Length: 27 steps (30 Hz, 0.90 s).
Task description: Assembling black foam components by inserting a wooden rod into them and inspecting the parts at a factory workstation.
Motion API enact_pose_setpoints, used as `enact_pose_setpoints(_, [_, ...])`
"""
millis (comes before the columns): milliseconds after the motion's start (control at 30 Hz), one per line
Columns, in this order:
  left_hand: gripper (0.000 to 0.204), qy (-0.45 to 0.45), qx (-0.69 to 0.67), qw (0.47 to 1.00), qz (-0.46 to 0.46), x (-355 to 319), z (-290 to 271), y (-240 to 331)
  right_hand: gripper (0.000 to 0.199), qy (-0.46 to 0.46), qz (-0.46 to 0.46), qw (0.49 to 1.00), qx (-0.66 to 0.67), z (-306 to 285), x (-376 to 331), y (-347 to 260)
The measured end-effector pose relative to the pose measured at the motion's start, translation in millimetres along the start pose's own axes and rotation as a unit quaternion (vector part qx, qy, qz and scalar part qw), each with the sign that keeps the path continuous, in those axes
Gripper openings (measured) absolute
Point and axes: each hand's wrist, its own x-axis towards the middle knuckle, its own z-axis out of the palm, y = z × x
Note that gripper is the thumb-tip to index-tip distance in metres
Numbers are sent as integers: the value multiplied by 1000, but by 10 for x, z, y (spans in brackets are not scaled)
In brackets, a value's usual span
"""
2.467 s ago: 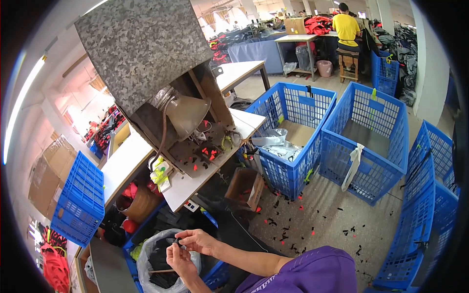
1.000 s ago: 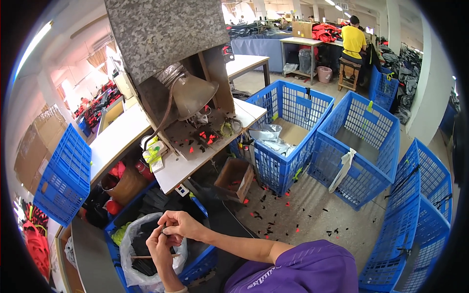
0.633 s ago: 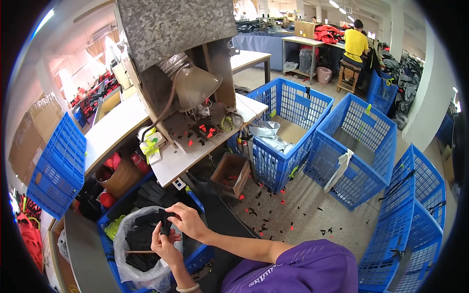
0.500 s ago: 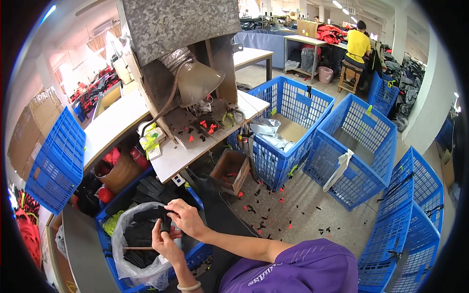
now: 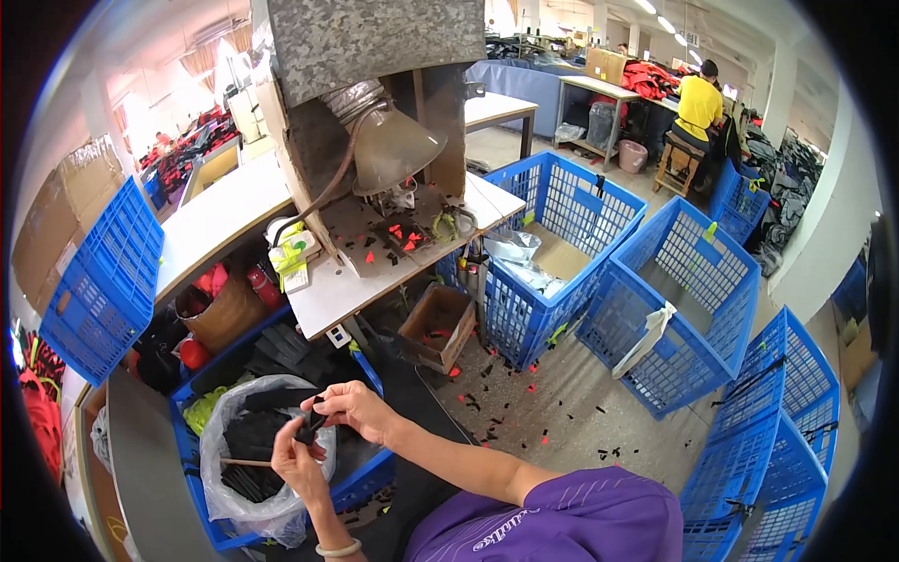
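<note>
Both hands are closed on a small black fabric piece (image 5: 309,431), held over a clear plastic bag (image 5: 213,487). My left hand (image 5: 296,461) pinches its lower part between thumb and fingers. On the far right side of it, my right hand (image 5: 357,410) grips the upper end with the fingertips. The fingers partly hide the piece, so its exact kind is not plain. Many dark fabric pieces (image 5: 251,436) fill the bag, and a thin wooden stick (image 5: 245,462) lies across them. The bag sits inside a blue crate (image 5: 361,482).
Ahead stands a white workbench (image 5: 314,304) with a lamp-like metal hood (image 5: 398,150) and red scraps. A cardboard box (image 5: 438,328) stands beneath. Large blue baskets (image 5: 646,328) fill the right, with black and red scraps on the floor. Someone in yellow (image 5: 695,98) sits far back.
The black piece has been tilted between my fingers, and less of it shows than before. Both hands stay above the bag. The whole view has shifted slightly.
</note>
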Motion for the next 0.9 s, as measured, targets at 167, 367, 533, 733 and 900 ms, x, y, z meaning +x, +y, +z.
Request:
enact_pose_setpoints(167, [22,12,-29,999,-18,103,-131,39,11,-32,75,997,14,71,-119,-30])
enact_pose_setpoints(367, [22,-41,-230,969,-75,127,-216,-33,22,-49,125,991,-25,186,-232,-12])
enact_pose_setpoints(533, [27,66,-462,865,-181,27,38,128,25,-102,-107,934,-325,311,-353,317])
enact_pose_setpoints(733, [25,16,-431,882,-187,124,-166,-40,20,-122,-263,704,-649,286,-325,244])
enact_pose_setpoints(900, [19,42,-388,908,-154,196,-1,97,26,-58,-335,694,-635,373,-157,296])
